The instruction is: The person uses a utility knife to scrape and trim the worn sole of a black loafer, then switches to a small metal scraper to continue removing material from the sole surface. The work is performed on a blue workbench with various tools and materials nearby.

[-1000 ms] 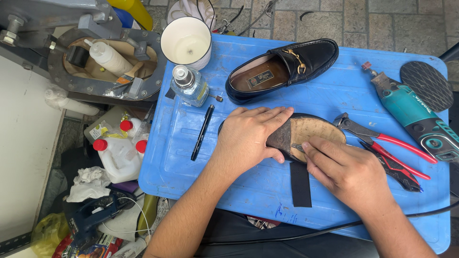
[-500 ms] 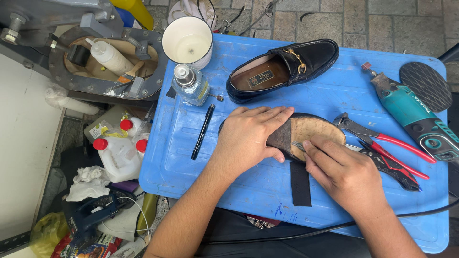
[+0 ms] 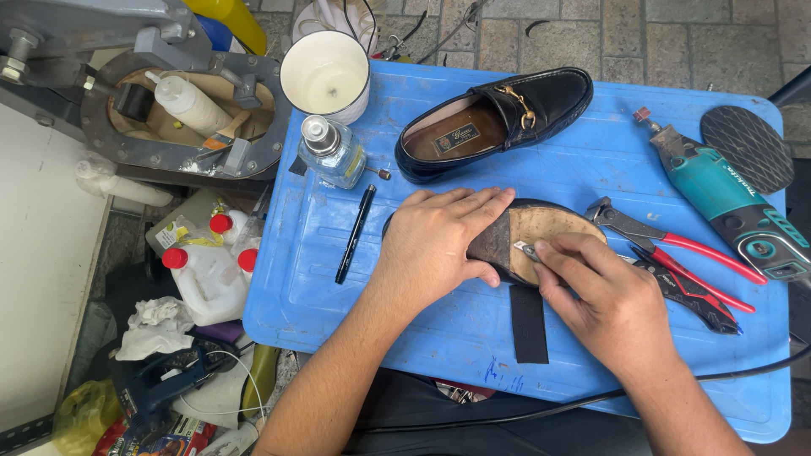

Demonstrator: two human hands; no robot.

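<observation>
Pressing flat as before, the left hand (image 3: 439,245) pins the upturned shoe (image 3: 541,241) on the blue bench (image 3: 338,287); the right hand (image 3: 612,300), barely shifted, pinches a small blade (image 3: 527,250) against its sole.

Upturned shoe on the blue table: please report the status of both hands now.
Left hand flat on upturned shoe, pinning it. Right hand pinches small metal tool against the sole. Red-handled pliers lie close beside; nothing blocking.

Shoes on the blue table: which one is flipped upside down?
The black shoe under the hands, tan sole facing up, pinned by the left hand. The other black loafer stands upright behind it, gold buckle showing.
</observation>
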